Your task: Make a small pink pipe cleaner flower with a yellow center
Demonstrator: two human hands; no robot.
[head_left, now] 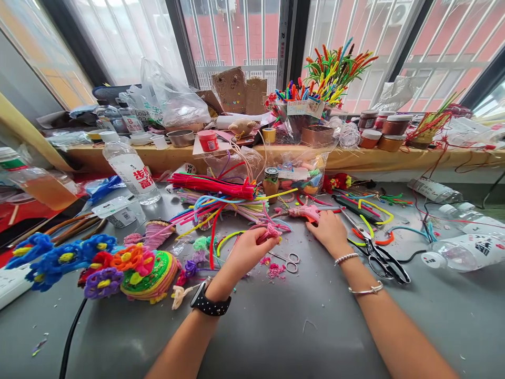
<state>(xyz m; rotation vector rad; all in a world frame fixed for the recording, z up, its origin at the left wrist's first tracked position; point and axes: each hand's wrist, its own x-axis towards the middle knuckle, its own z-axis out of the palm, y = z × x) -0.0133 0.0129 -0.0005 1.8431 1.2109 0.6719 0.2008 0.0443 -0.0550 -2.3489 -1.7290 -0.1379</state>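
Observation:
My left hand (248,251), wearing a black dotted watch, pinches a small pink fuzzy pipe-cleaner flower (272,230) between thumb and fingers. To its right, my right hand (328,230) is closed at the rear end of a pink glue gun (304,211) that lies on the table, its nose pointing left; the fingers partly hide it. Small scissors (291,261) lie between the hands, beside pink fuzzy scraps (276,270). Large black-handled scissors (381,258) rest right of my right wrist. A bundle of red pipe cleaners (215,185) lies beyond my left hand.
Fuzzy flowers (65,258) and a round green-topped piece (152,276) sit at left. A clear bottle (132,171) stands behind them. More bottles (469,251) lie at right. A small jar (271,184) stands mid-table. The wooden ledge (169,156) holds tubs, bags and pipe cleaners.

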